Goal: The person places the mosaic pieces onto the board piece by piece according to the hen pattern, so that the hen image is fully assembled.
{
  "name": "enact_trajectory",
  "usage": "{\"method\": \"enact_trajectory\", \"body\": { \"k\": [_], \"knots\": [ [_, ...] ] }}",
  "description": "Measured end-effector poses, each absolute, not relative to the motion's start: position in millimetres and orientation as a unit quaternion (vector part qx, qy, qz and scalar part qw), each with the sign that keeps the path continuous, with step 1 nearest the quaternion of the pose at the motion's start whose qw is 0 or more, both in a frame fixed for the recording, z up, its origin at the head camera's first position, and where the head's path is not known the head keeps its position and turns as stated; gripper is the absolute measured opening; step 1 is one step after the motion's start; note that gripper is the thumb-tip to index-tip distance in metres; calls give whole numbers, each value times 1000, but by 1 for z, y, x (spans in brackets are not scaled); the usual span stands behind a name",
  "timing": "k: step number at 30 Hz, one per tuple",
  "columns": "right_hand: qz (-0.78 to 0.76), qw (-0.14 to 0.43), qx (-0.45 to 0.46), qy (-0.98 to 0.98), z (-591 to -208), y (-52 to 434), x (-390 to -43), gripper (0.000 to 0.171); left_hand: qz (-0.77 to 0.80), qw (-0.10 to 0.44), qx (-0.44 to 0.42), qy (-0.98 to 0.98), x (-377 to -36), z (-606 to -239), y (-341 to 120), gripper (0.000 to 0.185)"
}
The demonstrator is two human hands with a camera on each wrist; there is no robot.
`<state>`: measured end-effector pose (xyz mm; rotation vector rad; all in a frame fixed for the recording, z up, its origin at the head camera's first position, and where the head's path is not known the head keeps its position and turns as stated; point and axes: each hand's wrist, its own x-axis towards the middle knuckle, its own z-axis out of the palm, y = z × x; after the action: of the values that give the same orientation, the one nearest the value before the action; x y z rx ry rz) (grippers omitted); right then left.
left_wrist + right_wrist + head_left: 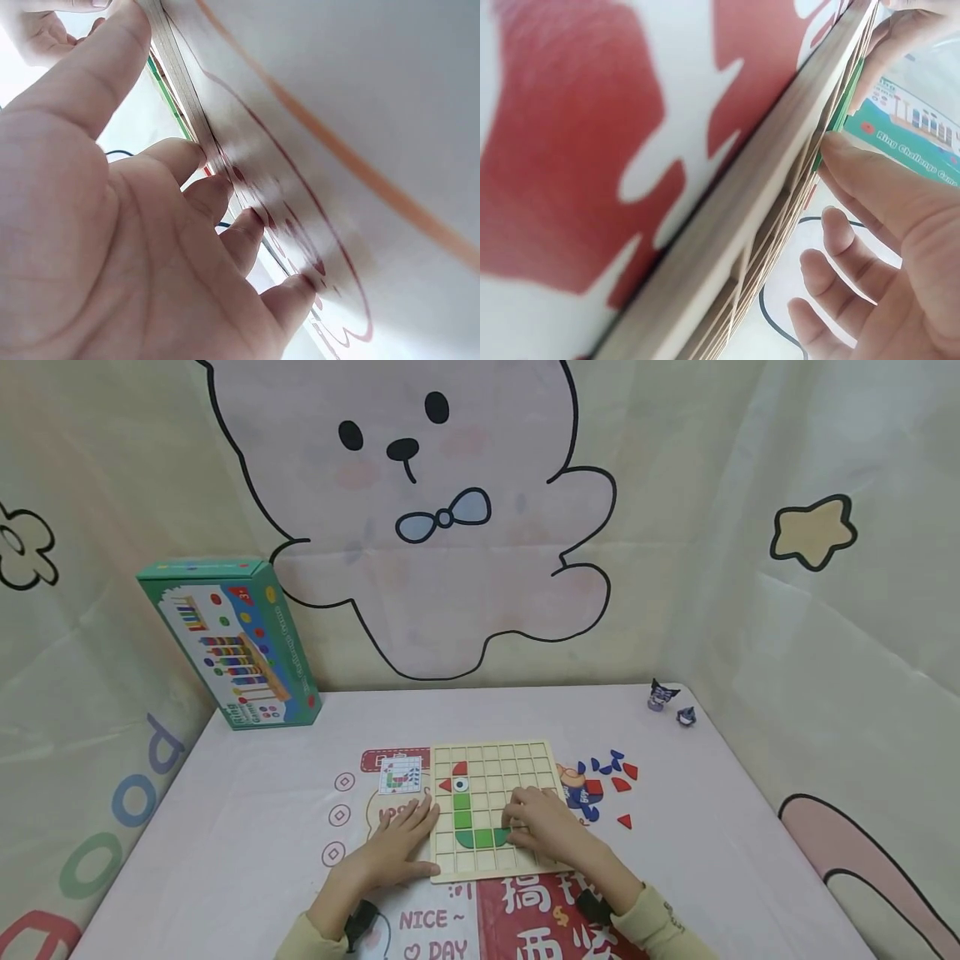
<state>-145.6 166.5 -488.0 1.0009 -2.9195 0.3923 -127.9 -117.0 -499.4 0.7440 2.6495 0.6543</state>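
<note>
A wooden grid board (525,768) lies on the table between my hands. On it several coloured pieces form a bird-like shape: a red quarter-round, a red triangle, a white eye piece (461,784), green squares (462,818) and green rounded pieces. My left hand (401,843) lies spread at the board's left side, its thumb at the lower left corner. The thumb and index finger of my right hand (551,827) pinch the green rounded piece (501,837) at the right end of the bottom row; in the right wrist view the thumb touches the green piece (844,97). The other fingers are loosely bent.
A pattern card (401,774) lies left of the board. Loose red and blue pieces (621,785) are scattered to its right. A green game box (232,643) stands at the back left, two small figures (662,695) at the back right. A printed mat (442,927) lies beneath the board.
</note>
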Motion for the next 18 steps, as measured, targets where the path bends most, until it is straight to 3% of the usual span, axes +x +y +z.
{"method": "enact_trajectory", "body": {
  "k": [18],
  "knots": [
    [121, 35, 284, -951, -484, 179, -150, 13, 240, 142, 269, 922, -128, -505, -118, 89]
  ]
}}
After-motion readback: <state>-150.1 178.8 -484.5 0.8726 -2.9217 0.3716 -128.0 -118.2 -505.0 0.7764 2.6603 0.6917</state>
